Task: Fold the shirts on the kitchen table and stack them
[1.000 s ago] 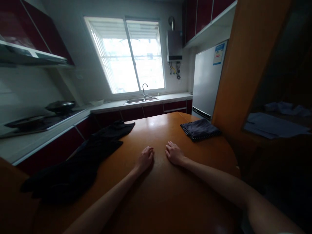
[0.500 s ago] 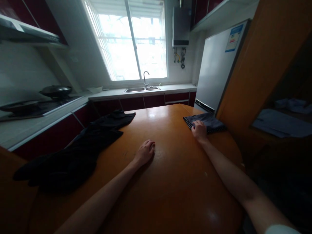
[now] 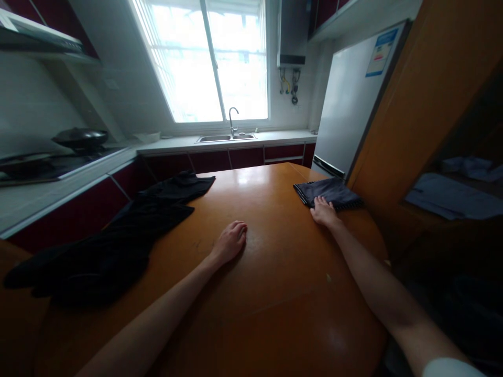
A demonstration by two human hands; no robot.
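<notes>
My right hand (image 3: 324, 211) lies with fingers spread on the near edge of a folded dark grey cloth (image 3: 334, 191), which has a black-and-white striped border. It is not gripping the cloth. Around the middle of the wooden table (image 3: 271, 262), my left hand (image 3: 230, 242) rests palm down, its fingers loosely bent and nothing seen in them; the thumb is hidden. A black garment (image 3: 129, 235) is spread along the table's left side, apart from both hands.
Beyond the table runs a counter with a sink (image 3: 216, 139) and a faucet (image 3: 232, 121). A lidded pan (image 3: 80, 139) sits on the stove at left. The refrigerator (image 3: 349, 104) stands at back right, and pale folded cloths (image 3: 451, 196) lie on a shelf.
My right hand has drawn back slightly toward me, and its fingers have straightened from a curl over the cloth's edge. My left hand still rests on the table. The view has shifted slightly.
</notes>
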